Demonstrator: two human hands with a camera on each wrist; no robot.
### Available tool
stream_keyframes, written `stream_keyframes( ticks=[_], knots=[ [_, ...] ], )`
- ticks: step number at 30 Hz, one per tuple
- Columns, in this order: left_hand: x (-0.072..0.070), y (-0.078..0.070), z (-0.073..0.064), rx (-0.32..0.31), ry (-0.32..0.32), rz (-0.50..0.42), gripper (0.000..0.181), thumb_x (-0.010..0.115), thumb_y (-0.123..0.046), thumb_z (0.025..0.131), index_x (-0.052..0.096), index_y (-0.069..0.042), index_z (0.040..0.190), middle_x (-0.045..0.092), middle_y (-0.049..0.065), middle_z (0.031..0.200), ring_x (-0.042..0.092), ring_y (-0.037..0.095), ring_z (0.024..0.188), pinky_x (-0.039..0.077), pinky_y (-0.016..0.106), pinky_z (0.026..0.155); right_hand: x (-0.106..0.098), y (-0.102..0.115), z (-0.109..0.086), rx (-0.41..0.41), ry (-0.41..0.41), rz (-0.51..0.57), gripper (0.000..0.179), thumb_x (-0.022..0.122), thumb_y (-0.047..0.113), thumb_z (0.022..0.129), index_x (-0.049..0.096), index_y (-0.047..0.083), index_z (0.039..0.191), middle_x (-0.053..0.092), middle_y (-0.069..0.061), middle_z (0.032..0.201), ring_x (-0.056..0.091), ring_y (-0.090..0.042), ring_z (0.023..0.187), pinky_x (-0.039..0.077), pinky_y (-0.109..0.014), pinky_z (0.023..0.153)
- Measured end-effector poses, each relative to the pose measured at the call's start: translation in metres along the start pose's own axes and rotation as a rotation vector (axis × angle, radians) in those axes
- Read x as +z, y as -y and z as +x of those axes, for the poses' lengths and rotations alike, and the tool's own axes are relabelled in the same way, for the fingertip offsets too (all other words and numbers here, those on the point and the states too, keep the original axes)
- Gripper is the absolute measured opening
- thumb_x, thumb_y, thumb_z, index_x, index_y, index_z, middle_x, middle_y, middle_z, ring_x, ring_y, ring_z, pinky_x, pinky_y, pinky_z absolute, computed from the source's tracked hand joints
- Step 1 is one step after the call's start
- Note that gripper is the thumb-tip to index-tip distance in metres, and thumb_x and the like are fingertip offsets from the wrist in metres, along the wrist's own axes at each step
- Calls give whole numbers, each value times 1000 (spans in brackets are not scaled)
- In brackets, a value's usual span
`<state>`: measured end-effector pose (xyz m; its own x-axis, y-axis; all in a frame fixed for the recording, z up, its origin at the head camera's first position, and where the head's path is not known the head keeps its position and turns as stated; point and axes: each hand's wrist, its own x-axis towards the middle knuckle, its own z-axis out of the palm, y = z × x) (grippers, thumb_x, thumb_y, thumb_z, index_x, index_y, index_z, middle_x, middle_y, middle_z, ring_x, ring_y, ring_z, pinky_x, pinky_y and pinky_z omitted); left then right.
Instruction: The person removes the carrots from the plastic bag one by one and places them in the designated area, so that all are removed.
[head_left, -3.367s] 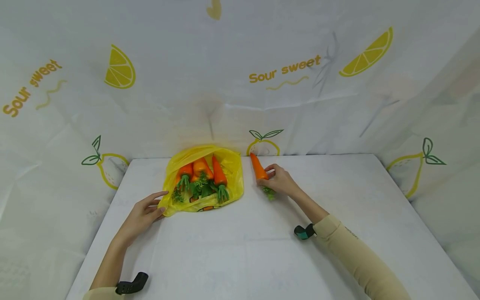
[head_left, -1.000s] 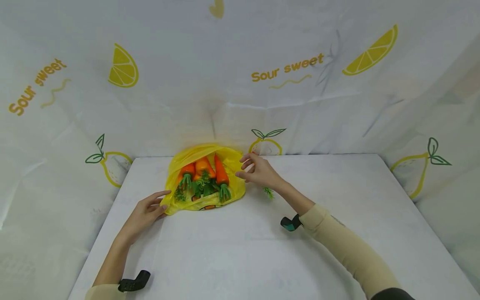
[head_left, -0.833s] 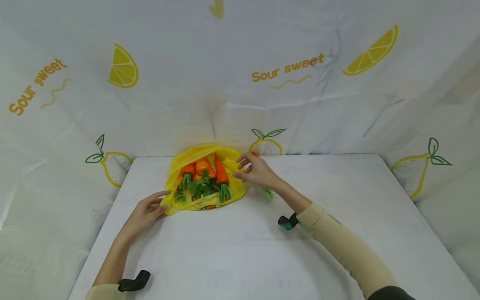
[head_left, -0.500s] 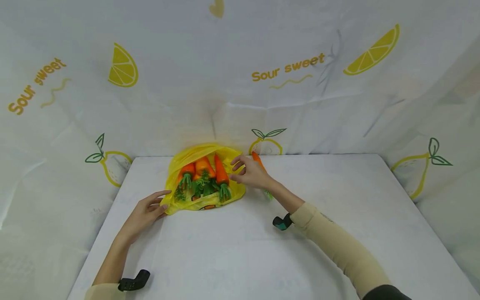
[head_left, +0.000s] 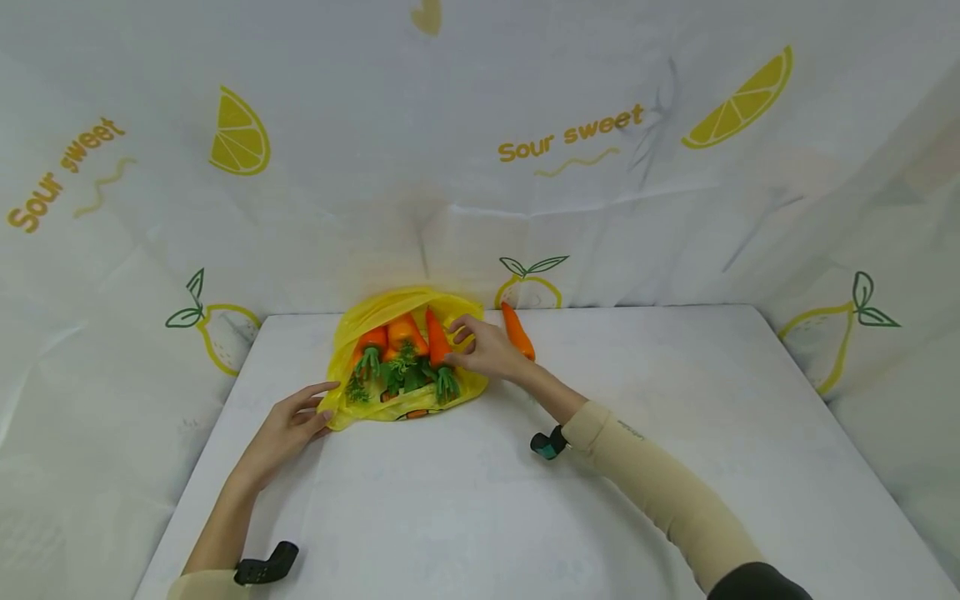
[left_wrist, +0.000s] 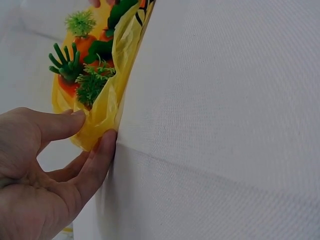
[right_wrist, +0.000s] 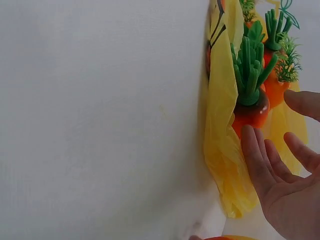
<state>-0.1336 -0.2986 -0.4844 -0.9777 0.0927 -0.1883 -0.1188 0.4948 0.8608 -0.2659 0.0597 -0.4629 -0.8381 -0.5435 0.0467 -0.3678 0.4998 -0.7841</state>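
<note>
So the slim orange carrot with thick green stems (head_left: 436, 337) is lying in the crinkly yellow plastic bag (head_left: 375, 305), just left of the right hand (head_left: 491, 350), which is way nearer it than the left hand (head_left: 288, 421). Long axis runs away from the person, tip at the back, greens up front. Right hand's fingers are spread beside it, can't tell if they're touching. Left hand's pinching the bag's edge. Count: two hands, one bag, one smooth orange carrot (head_left: 517, 333) loose on the white table (head_left: 450, 508), three orange veggies (head_left: 406, 332) plainly visible in the bag, slim one included; any underneath, can't tell.
</note>
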Motion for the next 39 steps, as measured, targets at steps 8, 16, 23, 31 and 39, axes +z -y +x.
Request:
stream_keyframes(
  ticks=[8,16,23,31,39],
  knots=[
    [0,0,1,5,6,6,54,64,-16,110,49,-8,162,48,37,156,67,42,130,65,20,89,8,-1,7,0,32,-11,57,80,25,100,57,1,146,68,-25,138,76,-36,114,66,-42,101],
    [0,0,1,15,9,-7,54,64,-14,110,49,-6,161,48,38,155,67,43,131,66,22,90,15,-3,12,20,67,-45,55,80,29,99,61,7,145,68,-24,136,72,-32,113,63,-45,103],
    [-1,0,1,5,2,-17,54,65,-14,110,50,-9,161,47,37,157,66,43,131,65,21,90,21,-4,15,20,77,-48,47,79,27,101,66,10,143,68,-19,143,66,-35,127,60,-49,109],
    [-1,3,0,0,-1,-18,54,65,-15,110,50,-10,162,47,37,156,68,40,130,65,21,90,27,-4,16,3,66,-93,53,78,30,101,65,11,149,69,-15,146,63,-30,117,57,-43,99],
    [-1,4,1,11,1,-20,55,65,-17,110,50,-11,162,50,35,155,69,37,127,65,20,91,28,-3,16,33,44,-97,53,79,33,101,66,13,148,70,-16,142,69,-33,122,60,-48,105]
  ],
)
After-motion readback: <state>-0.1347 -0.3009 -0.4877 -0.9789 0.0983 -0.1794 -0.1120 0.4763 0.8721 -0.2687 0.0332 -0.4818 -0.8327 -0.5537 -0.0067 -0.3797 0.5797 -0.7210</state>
